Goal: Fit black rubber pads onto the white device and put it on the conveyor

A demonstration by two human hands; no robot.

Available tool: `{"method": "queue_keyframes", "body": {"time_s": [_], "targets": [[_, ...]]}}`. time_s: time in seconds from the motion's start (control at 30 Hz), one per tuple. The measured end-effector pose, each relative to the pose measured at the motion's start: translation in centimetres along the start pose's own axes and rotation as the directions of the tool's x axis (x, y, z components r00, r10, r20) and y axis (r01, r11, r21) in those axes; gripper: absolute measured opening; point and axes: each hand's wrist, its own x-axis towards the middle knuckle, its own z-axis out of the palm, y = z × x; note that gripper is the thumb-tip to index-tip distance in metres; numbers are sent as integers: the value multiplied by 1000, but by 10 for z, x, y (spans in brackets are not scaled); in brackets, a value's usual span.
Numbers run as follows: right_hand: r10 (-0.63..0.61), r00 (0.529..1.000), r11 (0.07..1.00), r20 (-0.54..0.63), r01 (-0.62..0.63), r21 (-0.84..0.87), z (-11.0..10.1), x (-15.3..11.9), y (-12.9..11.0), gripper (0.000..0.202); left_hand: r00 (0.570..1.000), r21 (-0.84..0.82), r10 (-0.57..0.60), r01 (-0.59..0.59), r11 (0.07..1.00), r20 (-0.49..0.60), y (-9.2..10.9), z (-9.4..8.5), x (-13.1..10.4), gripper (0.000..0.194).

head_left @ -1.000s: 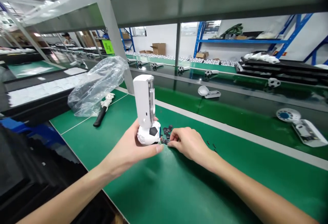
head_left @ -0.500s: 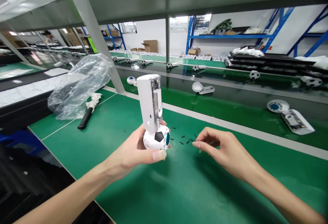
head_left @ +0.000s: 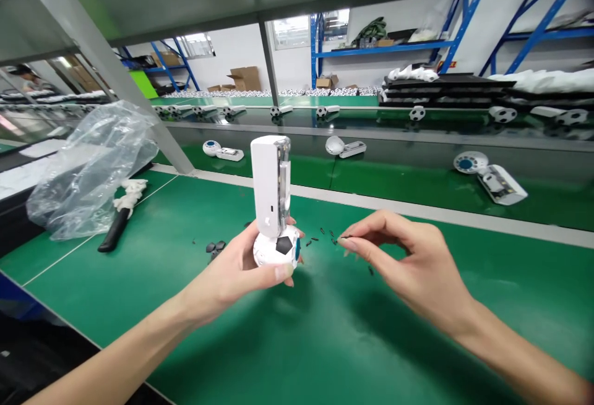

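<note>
A green workbench mat (head_left: 325, 343) runs under a grey shelf frame, with a dark conveyor belt (head_left: 417, 139) just beyond it and blue racking against the far wall. The left hand (head_left: 236, 272) grips a white toy (head_left: 275, 207) by its football-patterned ball end, fingers curled round the ball and thumb pressed across the front — the long white handle stands upright above the hand. The right hand (head_left: 408, 266) hangs just to the right of it, above the mat, thumb and forefinger pinched together on a small dark screw (head_left: 346, 237), the other fingers loosely bent. More tiny dark screws (head_left: 325, 234) lie scattered on the mat between the two hands, and a few dark caps (head_left: 214, 247) sit just left of the left hand.

Farther left, a crumpled clear plastic bag (head_left: 88, 170) rests on the mat beside a black-handled tool (head_left: 116, 232) with white cloth wound round its top. On the belt lie several finished and half-open toys (head_left: 489, 176) — well apart from the hands.
</note>
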Motion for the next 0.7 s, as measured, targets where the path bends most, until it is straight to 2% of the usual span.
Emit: {"method": "queue_keyframes", "body": {"time_s": [0.03,0.1,0.17,0.27,0.4,0.47,0.6,0.7], "targets": [[-113,993,993,-18,112,-42,-1,-1,-5,8,1000,8,-12,12,1000,3,1,2,1,56],[-292,956,951,22,293,-97,-3,-3,-13,11,999,27,-35,35,999,3,4,6,1,58],[-387,915,908,111,399,-125,0,-6,-18,10,999,53,-40,41,998,-7,5,8,0,60],[-432,884,863,179,463,-205,6,-11,-20,13,999,98,-49,48,994,5,7,10,-1,57],[-445,892,847,73,446,-287,9,-15,-22,14,997,125,-73,71,990,12,11,15,-1,57],[-477,878,819,40,461,-341,5,-16,-28,13,996,121,-83,80,989,21,13,19,-2,57],[-564,814,702,140,561,-438,-2,-16,-42,27,988,114,-136,126,985,78,17,27,-6,54],[-659,743,618,116,624,-479,-2,-13,-46,31,978,126,-150,133,983,144,19,30,-8,47]]}}
